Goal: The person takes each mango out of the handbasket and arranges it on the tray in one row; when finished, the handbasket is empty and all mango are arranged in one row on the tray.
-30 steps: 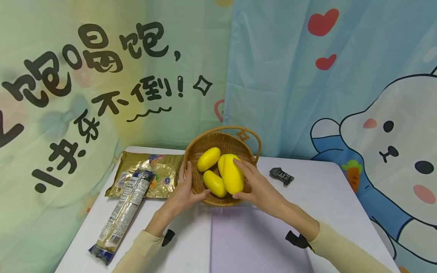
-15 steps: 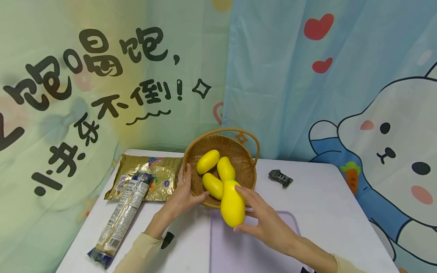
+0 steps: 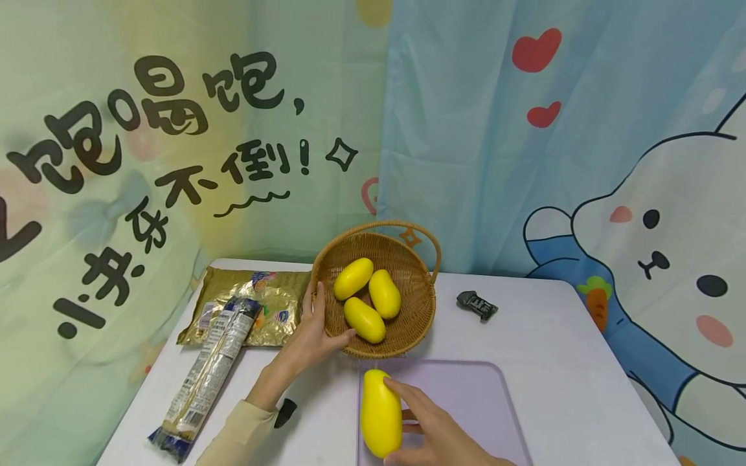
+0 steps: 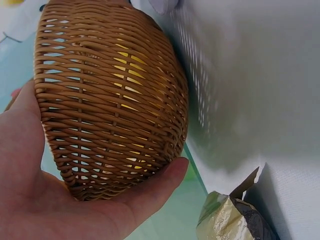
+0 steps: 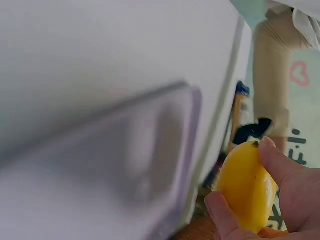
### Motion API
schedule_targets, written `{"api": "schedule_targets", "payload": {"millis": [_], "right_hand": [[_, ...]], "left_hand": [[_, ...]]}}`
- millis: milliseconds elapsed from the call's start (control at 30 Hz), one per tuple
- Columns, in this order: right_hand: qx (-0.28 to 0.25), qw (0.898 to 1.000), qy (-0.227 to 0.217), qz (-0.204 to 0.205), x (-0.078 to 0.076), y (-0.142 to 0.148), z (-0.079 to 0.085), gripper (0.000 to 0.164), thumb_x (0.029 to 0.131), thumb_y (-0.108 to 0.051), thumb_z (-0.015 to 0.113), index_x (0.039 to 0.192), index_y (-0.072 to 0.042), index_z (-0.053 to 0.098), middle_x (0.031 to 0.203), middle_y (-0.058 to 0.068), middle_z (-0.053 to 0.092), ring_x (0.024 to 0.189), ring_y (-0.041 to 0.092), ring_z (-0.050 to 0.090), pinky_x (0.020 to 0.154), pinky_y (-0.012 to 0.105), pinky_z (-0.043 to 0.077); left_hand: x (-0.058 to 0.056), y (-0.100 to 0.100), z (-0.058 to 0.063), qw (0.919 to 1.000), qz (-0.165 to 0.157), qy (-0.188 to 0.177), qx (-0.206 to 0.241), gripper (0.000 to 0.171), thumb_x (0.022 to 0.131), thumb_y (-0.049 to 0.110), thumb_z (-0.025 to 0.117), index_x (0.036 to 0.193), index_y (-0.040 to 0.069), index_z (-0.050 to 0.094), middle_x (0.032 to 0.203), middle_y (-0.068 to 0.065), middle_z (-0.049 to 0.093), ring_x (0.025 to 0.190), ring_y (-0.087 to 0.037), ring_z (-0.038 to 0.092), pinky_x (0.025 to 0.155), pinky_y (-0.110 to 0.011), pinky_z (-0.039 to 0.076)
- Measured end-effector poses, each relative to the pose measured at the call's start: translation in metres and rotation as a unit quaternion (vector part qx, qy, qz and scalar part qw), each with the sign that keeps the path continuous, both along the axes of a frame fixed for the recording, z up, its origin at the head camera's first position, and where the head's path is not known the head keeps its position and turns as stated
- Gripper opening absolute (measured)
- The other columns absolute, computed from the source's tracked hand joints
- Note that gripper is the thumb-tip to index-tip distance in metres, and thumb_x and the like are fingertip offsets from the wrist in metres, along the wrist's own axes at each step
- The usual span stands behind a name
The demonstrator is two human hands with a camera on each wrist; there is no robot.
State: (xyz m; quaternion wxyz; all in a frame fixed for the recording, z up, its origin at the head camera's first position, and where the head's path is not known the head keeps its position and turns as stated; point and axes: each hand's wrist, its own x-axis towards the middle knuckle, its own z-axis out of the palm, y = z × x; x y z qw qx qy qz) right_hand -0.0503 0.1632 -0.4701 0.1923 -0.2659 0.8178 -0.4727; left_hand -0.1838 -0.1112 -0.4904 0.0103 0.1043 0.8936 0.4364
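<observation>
A brown wicker basket (image 3: 415, 291) with an arched handle stands at the back of the table, tilted toward me in the head view. My left hand (image 3: 309, 338) grips its left side, and the left wrist view shows the thumb and fingers spread around the woven wall (image 4: 100, 115). Inside lie three yellow mangoes (image 3: 384, 294). Another yellow mango (image 3: 381, 414) is between the thumb and fingers of my right hand (image 3: 437, 432), in front of the basket and over a pale purple tray (image 3: 472, 395). A dark stem spot marks its end in the right wrist view.
Left of the basket lies a gold foil bag (image 3: 285, 304), with a long silver-and-blue packet (image 3: 206, 375) partly on it. A small black wrapped item (image 3: 478, 304) lies at the back right. Printed curtains (image 3: 454, 162) hang behind the white table (image 3: 559, 362).
My right hand has lifted a mango out of the basket and carried it toward me, over the purple tray. The left hand stays on the basket.
</observation>
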Motion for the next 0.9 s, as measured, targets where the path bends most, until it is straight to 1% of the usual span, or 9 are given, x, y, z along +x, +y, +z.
{"api": "schedule_targets", "payload": {"millis": [67,200,300,433,500,633,733,800,900], "right_hand": [[0.006,1.0,-0.029,-0.005,0.003,-0.002,-0.007,0.097,0.085,-0.038,0.083,0.161,-0.018,0.026,0.156,0.02,0.037,0.121,0.025,0.061,0.096,0.037,0.056],[0.028,0.996,-0.078,-0.027,0.007,-0.007,-0.018,0.103,0.078,-0.04,0.088,0.159,-0.016,0.03,0.154,0.02,0.041,0.114,0.017,0.063,0.092,0.032,0.057],[0.051,0.993,-0.097,-0.042,0.008,-0.011,-0.022,0.108,0.074,-0.043,0.091,0.159,-0.014,0.031,0.151,0.019,0.044,0.106,0.013,0.064,0.088,0.03,0.057],[0.078,0.988,-0.118,-0.062,0.007,-0.014,-0.025,0.109,0.072,-0.045,0.092,0.158,-0.014,0.033,0.149,0.017,0.047,0.101,0.013,0.065,0.086,0.032,0.058],[0.083,0.988,-0.115,-0.066,0.007,-0.015,-0.026,0.108,0.072,-0.045,0.092,0.158,-0.014,0.033,0.148,0.017,0.047,0.1,0.013,0.064,0.085,0.033,0.057],[0.099,0.99,-0.078,-0.062,0.007,-0.016,-0.027,0.107,0.073,-0.049,0.09,0.157,-0.013,0.034,0.146,0.015,0.049,0.101,0.01,0.06,0.084,0.031,0.055],[0.121,0.989,-0.056,-0.063,0.006,-0.017,-0.028,0.107,0.073,-0.054,0.088,0.157,-0.011,0.036,0.143,0.011,0.052,0.103,0.009,0.056,0.087,0.033,0.052],[0.133,0.987,-0.057,-0.065,0.006,-0.017,-0.027,0.108,0.073,-0.057,0.086,0.157,-0.011,0.036,0.143,0.009,0.053,0.105,0.01,0.056,0.092,0.037,0.052],[0.138,0.986,-0.075,-0.063,0.005,-0.017,-0.026,0.111,0.072,-0.059,0.086,0.158,-0.012,0.034,0.145,0.008,0.051,0.11,0.013,0.055,0.096,0.044,0.051]], "left_hand": [[0.001,0.0,0.0,1.0,0.0,0.0,0.001,0.121,0.086,0.048,0.077,0.164,0.013,-0.009,0.168,-0.022,-0.012,0.112,-0.047,0.063,0.076,-0.04,0.058],[0.002,0.0,0.0,1.0,0.0,0.001,0.002,0.121,0.087,0.047,0.077,0.164,0.013,-0.009,0.169,-0.02,-0.012,0.117,-0.049,0.061,0.078,-0.043,0.059],[0.002,0.0,0.0,1.0,-0.003,0.004,0.004,0.12,0.087,0.047,0.077,0.164,0.013,-0.009,0.169,-0.019,-0.012,0.121,-0.05,0.058,0.081,-0.045,0.059],[0.001,-0.001,0.001,0.9999,-0.008,0.007,0.009,0.12,0.087,0.045,0.077,0.164,0.012,-0.009,0.169,-0.018,-0.014,0.127,-0.052,0.053,0.087,-0.05,0.057],[0.001,-0.001,0.001,0.9999,-0.007,0.005,0.01,0.12,0.087,0.045,0.077,0.164,0.013,-0.009,0.169,-0.018,-0.014,0.127,-0.053,0.053,0.088,-0.051,0.057],[0.001,-0.001,0.0,1.0,-0.005,0.003,0.007,0.121,0.087,0.046,0.077,0.164,0.013,-0.009,0.169,-0.019,-0.013,0.128,-0.052,0.053,0.091,-0.052,0.056],[0.0,-0.001,0.0,1.0,-0.006,0.003,0.007,0.121,0.087,0.047,0.077,0.164,0.013,-0.01,0.169,-0.019,-0.014,0.13,-0.052,0.051,0.093,-0.053,0.055],[0.0,-0.002,0.0,1.0,-0.005,0.002,0.007,0.121,0.087,0.047,0.077,0.164,0.013,-0.01,0.169,-0.019,-0.014,0.13,-0.052,0.051,0.093,-0.053,0.055],[0.0,-0.002,0.0,1.0,-0.003,0.0,0.005,0.121,0.087,0.047,0.077,0.164,0.014,-0.01,0.169,-0.02,-0.013,0.127,-0.051,0.054,0.091,-0.052,0.056]]}}
